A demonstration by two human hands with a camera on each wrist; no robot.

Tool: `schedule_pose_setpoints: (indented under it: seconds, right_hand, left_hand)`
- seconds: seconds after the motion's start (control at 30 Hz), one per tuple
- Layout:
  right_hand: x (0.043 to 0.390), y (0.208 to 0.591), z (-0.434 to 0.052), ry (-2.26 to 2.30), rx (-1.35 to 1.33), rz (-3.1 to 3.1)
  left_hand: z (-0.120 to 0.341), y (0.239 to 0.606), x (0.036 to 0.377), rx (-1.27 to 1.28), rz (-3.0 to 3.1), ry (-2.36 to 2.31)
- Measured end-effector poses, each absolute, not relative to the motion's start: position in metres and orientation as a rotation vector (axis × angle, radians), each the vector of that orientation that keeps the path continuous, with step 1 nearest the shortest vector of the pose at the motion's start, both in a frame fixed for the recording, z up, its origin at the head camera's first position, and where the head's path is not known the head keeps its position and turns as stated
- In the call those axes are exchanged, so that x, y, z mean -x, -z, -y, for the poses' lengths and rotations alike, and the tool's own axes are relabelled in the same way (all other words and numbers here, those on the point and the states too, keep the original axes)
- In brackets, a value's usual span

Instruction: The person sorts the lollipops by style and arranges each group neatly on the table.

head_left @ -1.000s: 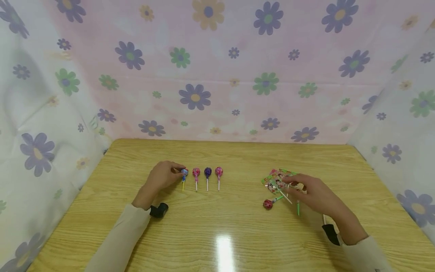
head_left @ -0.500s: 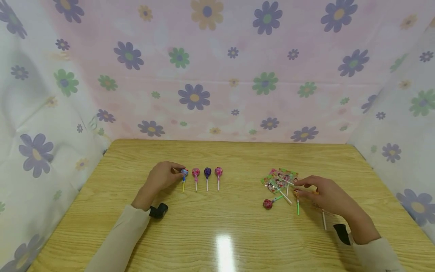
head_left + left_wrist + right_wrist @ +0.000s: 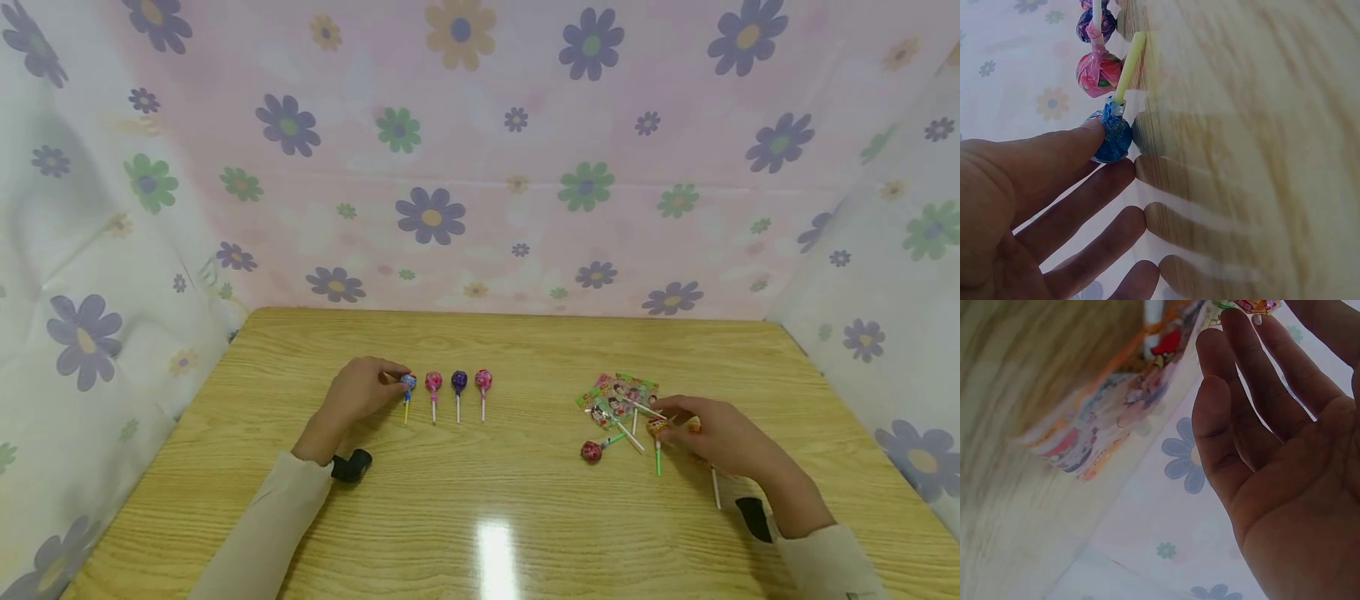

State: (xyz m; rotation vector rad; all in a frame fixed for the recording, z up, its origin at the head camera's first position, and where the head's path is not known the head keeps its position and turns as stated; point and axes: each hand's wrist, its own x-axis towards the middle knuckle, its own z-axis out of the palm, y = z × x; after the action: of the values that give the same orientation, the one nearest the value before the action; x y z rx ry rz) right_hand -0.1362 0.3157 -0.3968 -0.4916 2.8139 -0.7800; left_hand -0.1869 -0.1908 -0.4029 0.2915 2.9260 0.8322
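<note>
Left hand: left hand touches the blue lollipop with thumb and fingertip, fingers loose.
Blue lollipop: first in a row of four, mid-desk, left side.
Right hand: right hand pinches the orange lollipop by the wrapped pile.
Do it well: keep heads level, sticks toward the near edge of the desk.
</note>
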Motion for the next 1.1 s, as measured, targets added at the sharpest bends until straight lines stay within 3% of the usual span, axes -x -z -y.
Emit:
schedule_pose_setpoints:
  seconds: [1.1]
  right_hand:
    - [0.138, 0.400, -0.337, 0.670, 0.523, -2.834]
  left_hand:
    - [0.191, 0.403, 0.188, -0.264, -2.925, -0.805]
